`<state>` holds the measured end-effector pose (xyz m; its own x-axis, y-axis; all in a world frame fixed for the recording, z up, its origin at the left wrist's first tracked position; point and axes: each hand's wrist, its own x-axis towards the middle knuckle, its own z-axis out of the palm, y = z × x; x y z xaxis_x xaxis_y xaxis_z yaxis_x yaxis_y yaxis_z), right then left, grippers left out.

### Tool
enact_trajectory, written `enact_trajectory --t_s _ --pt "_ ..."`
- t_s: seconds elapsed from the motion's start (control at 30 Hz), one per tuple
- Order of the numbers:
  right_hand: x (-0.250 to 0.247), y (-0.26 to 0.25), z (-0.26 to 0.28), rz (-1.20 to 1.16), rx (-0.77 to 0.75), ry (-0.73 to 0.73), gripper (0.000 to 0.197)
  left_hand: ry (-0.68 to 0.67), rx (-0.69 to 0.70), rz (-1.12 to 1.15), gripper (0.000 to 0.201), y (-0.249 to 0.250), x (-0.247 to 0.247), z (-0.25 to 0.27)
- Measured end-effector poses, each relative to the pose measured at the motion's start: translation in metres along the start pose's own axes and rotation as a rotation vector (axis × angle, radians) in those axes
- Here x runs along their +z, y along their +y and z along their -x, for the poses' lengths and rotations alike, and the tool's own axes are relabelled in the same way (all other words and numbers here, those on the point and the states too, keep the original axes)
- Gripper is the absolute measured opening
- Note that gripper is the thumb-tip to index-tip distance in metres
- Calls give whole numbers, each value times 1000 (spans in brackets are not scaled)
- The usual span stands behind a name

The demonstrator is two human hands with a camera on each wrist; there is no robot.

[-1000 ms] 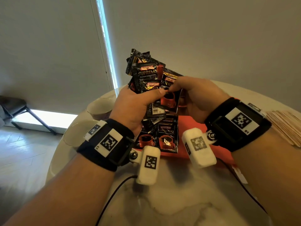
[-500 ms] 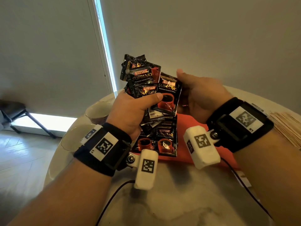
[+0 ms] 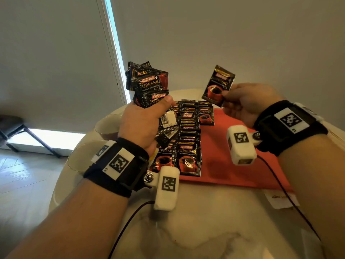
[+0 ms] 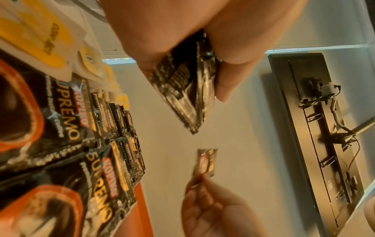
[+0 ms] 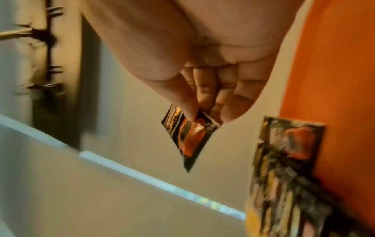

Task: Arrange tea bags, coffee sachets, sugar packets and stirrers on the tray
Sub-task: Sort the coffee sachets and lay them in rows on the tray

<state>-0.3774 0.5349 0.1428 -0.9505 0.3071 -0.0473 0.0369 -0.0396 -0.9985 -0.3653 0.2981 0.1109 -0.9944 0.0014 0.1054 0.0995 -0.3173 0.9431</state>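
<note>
The coffee sachet (image 3: 218,86) was pinched by its lower corner in the right hand (image 3: 248,103), long axis upright, above the tray (image 3: 233,146), right of the laid rows (image 3: 188,131); the left hand (image 3: 143,126) gripped the remaining bundle (image 3: 149,85).

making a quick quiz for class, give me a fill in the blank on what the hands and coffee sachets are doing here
1. The single sachet is pinched by the ____ hand.
2. The left hand grips a ____ of sachets.
3. The laid-out sachets lie in rows on a ____ tray.

Missing words: right; bunch; red
</note>
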Motion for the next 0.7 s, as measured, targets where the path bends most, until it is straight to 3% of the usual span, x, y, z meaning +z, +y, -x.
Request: enact_trajectory --t_s 0.13,0.27,0.53,0.7 --pt "-17 27 -33 135 200 62 16 -20 -4 -7 39 -2 3 1" --pt "-19 42 -49 301 281 75 7 -31 3 -7 37 -1 7 5" --pt "-5 48 -53 392 282 76 15 -54 7 -2 34 -4 8 5" --pt "-3 47 -51 429 280 63 8 -55 2 7 36 -6 6 1"
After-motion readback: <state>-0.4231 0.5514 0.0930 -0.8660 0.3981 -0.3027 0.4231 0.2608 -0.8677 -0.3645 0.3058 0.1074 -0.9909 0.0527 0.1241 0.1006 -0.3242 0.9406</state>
